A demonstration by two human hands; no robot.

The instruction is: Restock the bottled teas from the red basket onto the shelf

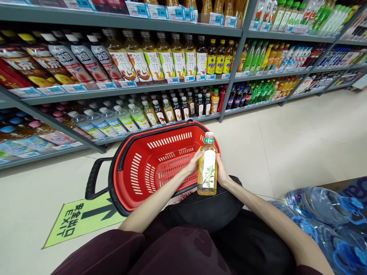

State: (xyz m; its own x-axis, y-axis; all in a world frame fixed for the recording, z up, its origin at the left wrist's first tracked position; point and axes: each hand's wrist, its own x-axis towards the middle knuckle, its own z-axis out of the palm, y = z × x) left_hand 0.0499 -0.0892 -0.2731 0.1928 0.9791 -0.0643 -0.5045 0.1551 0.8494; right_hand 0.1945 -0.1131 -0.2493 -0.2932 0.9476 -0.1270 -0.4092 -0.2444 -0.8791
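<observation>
A bottle of yellow tea (207,166) with a white cap and a flower label stands upright between both my hands. My left hand (194,163) wraps its left side and my right hand (221,170) grips its right side. The bottle is held over the near right rim of a red shopping basket (143,168) with a black handle (92,177), which sits on the floor and looks empty.
Shelves of bottled drinks (160,63) run along the left and far side. Large blue water jugs (323,214) lie at the lower right. A green EXIT arrow sticker (77,217) is on the pale tiled floor (301,130). My knees are under the bottle.
</observation>
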